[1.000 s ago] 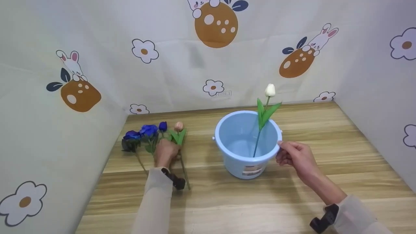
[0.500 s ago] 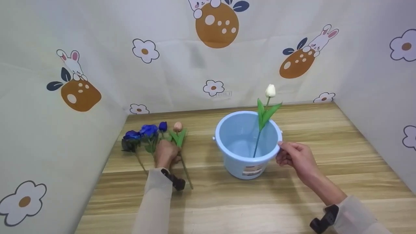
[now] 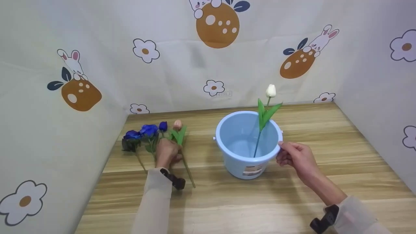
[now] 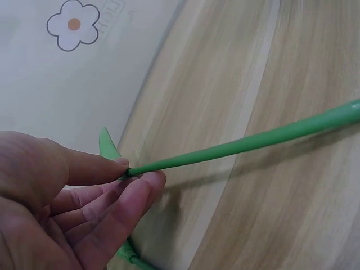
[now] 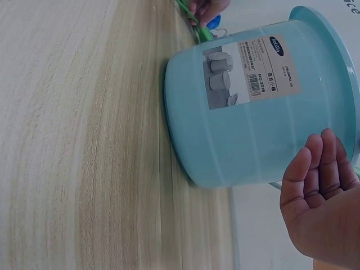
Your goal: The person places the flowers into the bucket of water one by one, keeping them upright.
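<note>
My left hand (image 3: 166,152) pinches the green stem of a pink tulip (image 3: 177,124) just below its leaves; in the left wrist view the stem (image 4: 242,147) runs out between thumb and fingertips. At the rim of a light blue bucket (image 3: 242,167) is my right hand (image 3: 300,159), thumb at the edge and curled fingers beneath it. The right wrist view shows those fingers (image 5: 320,169) beside the bucket wall; the thumb is hidden there. A white tulip (image 3: 270,91) leans inside the bucket, its bloom and leaves above the rim.
Left of the pink tulip lie a dark blue rose (image 3: 132,135), a brighter blue rose (image 3: 149,130) and a blue bud (image 3: 163,126), partly covered by my left hand. Patterned cloth walls (image 3: 175,71) border the wooden table (image 3: 221,204) at the back and both sides.
The pink tulip has turned a little in my left hand: its stem's lower end has swung right and its bloom slightly left. My right hand and the bucket stay in place.
</note>
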The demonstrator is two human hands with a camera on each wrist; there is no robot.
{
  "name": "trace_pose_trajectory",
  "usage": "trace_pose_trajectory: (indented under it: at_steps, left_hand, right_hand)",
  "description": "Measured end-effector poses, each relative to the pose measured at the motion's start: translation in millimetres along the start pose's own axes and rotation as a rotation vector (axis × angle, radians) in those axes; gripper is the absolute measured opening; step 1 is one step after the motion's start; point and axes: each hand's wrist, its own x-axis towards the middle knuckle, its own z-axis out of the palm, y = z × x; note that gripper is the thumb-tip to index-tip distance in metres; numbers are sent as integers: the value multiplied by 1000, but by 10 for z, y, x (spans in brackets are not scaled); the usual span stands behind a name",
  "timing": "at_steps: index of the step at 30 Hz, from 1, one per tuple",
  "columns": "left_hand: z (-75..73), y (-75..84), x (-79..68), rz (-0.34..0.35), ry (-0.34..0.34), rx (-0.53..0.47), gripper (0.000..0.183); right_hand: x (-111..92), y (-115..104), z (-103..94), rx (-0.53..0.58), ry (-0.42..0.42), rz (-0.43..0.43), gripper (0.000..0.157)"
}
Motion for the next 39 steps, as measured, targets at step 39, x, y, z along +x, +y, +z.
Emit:
trace_pose_trajectory:
  at_steps: [39]
  left_hand:
    - [-134, 322, -169, 156, -46, -178, 6]
  right_hand:
    - [6, 2, 2, 4, 0, 13, 35]
